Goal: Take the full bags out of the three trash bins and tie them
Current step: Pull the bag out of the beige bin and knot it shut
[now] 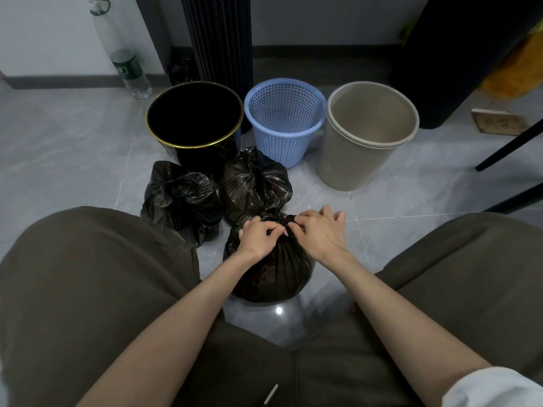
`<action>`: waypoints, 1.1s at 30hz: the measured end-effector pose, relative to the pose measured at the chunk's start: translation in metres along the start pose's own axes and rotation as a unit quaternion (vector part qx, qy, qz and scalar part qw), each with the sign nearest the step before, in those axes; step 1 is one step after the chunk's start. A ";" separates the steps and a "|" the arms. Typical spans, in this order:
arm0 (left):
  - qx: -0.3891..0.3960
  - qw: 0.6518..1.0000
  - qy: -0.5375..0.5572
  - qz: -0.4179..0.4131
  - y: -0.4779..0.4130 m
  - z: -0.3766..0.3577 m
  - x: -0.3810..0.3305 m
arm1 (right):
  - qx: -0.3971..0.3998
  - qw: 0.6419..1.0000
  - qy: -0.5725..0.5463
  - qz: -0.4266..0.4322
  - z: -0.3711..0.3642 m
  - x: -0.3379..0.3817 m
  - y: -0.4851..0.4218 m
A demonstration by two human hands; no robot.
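Both hands are met at the gathered neck of the third black bag (273, 271), which sits on the floor between the knees. By the left hand (258, 235) the bunched plastic is pinched from the left with the fingers curled in; by the right hand (318, 230) it is pinched from the right between thumb and forefinger, the other fingers being fanned loosely outward. The two pinches almost touch, so neither hand is markedly nearer to the neck.

Beyond the hands, three bins are lined up side by side: a black bin with a gold rim (195, 124) ahead and to the left, a blue lattice basket (285, 118) straight ahead, and a beige bin (371, 133) ahead and to the right. All three are seen to be without bags.

Nearer, two more black bags are set on the floor: one (182, 201) to the left of the left hand, and another (255, 177) just ahead of both hands, touching the bag being worked. Both are judged to be closed already, their tops being drawn tight.

The bulk of the held bag lies below and towards the body, its pleats running up to the neck, so the long axis is roughly upright. It is judged that the knot is to be finished by pulling the two ends apart sideways, left and right.
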State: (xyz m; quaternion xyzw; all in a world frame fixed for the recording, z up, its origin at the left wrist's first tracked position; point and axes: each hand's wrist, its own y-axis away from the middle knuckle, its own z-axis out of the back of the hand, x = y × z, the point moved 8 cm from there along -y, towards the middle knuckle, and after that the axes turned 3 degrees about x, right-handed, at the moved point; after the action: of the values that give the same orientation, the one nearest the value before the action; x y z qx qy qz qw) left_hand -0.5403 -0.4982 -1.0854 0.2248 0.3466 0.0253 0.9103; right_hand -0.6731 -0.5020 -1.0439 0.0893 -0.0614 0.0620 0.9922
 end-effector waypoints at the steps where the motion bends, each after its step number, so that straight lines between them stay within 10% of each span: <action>1: -0.001 1.000 -0.001 0.002 0.000 0.001 0.000 | 0.003 1.000 0.030 0.009 -0.002 -0.002 0.000; 4: -0.011 1.000 0.002 0.009 0.001 0.006 0.003 | 0.062 0.998 -0.007 -0.021 -0.014 -0.021 -0.005; 6: -0.015 1.000 0.007 0.011 0.002 0.009 0.005 | 0.121 0.959 -0.245 -0.078 -0.019 -0.026 -0.006; 12: 0.009 1.000 -0.015 -0.011 0.009 0.004 -0.009 | 0.181 0.629 -0.721 -0.227 -0.029 -0.011 0.000; 14: 0.021 1.000 -0.013 -0.015 0.010 0.002 -0.009 | 0.179 0.602 -0.740 -0.240 -0.036 -0.013 0.002; 16: 0.024 0.999 -0.012 -0.018 0.011 0.001 -0.008 | 0.149 0.660 -0.700 -0.226 -0.038 -0.016 0.001; 18: 0.023 0.999 -0.017 -0.021 0.011 0.002 -0.008 | 0.097 0.791 -0.580 -0.167 -0.031 -0.021 -0.003; 21: 0.017 0.999 -0.019 -0.020 0.011 0.003 -0.009 | 0.073 0.981 -0.179 -0.033 -0.017 -0.011 -0.007; 24: 0.020 0.999 -0.017 -0.020 0.011 0.002 -0.010 | 0.048 0.996 -0.069 0.036 -0.005 0.005 -0.003; 33: 0.020 1.000 -0.012 -0.014 0.002 0.003 0.005 | 0.180 0.936 -0.303 0.009 -0.019 -0.007 -0.008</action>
State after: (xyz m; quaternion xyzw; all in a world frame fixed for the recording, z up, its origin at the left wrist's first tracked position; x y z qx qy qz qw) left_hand -0.5344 -0.4966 -1.0854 0.2381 0.3394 0.0026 0.9100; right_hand -0.6770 -0.5071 -1.0651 0.2807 -0.3476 0.0506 0.8932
